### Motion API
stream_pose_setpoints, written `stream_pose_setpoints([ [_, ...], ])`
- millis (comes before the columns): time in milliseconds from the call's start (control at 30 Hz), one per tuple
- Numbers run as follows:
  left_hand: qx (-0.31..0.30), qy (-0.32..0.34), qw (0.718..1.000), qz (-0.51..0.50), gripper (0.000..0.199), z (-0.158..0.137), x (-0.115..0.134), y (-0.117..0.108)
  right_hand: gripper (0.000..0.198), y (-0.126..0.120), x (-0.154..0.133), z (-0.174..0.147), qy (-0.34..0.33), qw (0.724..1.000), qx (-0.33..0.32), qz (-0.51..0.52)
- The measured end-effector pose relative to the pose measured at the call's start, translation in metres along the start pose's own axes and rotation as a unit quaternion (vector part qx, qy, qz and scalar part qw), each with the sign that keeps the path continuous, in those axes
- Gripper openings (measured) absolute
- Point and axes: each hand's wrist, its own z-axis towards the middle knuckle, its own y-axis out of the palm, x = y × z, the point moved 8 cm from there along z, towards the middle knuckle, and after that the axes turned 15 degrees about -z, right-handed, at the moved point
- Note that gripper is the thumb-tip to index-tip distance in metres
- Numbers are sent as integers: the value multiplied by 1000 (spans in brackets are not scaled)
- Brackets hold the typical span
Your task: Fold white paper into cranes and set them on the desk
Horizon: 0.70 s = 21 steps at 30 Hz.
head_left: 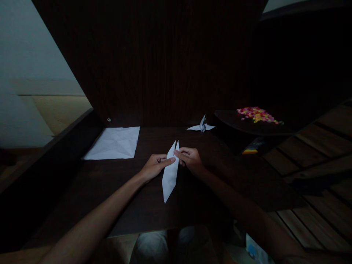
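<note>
A long piece of folded white paper (169, 178) is held over the dark desk, its split upper end showing two narrow points and its lower end one point. My left hand (154, 166) grips its left edge, thumb lying across the front. On the other side, my right hand (191, 158) pinches the paper near the base of the split, thumb on the front. The fingers behind the paper are partly hidden. Beyond my right hand, a folded paper crane (202, 127) rests on the desk with its wings spread.
A creased white sheet (114, 143) lies at the back left of the desk (154, 137). Pink, red and yellow small pieces (258, 114) are heaped on a dark rounded shelf (228, 119) at right. A dark raised side board (49, 157) borders the left.
</note>
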Motion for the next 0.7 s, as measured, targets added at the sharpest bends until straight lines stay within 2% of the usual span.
stream_pose_setpoints([
  [167,-6,-1,1000,7,26,-2,2,0,31,3,0,0,8,1000,-10,-1],
  [267,1,-12,1000,12,25,-2,0,-2,32,1,2,1,20,1000,7,6],
  [367,0,-23,1000,16,24,-2,-2,-3,33,-3,1,2,4,1000,27,11],
  [700,-57,-65,995,52,23,-4,-6,2,32,-8,0,3,-11,999,46,-7],
])
